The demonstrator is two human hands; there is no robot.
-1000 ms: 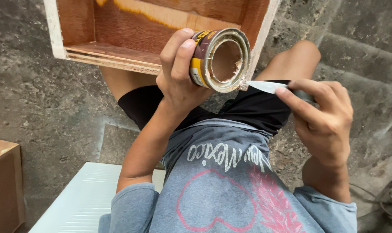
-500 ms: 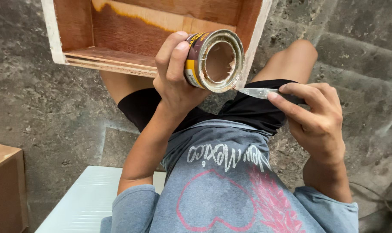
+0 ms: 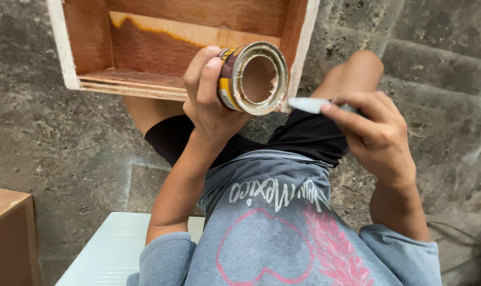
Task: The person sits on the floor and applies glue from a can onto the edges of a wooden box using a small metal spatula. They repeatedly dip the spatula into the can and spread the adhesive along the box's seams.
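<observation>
Seated over a half-stained wooden box (image 3: 161, 58), the left hand (image 3: 211, 100) grips a small round metal tin (image 3: 251, 79) by its side, its mouth tipped toward the flat grey blade (image 3: 309, 104) pinched in the right hand (image 3: 380, 137); a level, firmly held tin would best steady scraping at the rim.

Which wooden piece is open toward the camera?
The white-edged reddish wooden box behind the left hand; the plain brown wooden block at lower left shows no opening.
</observation>
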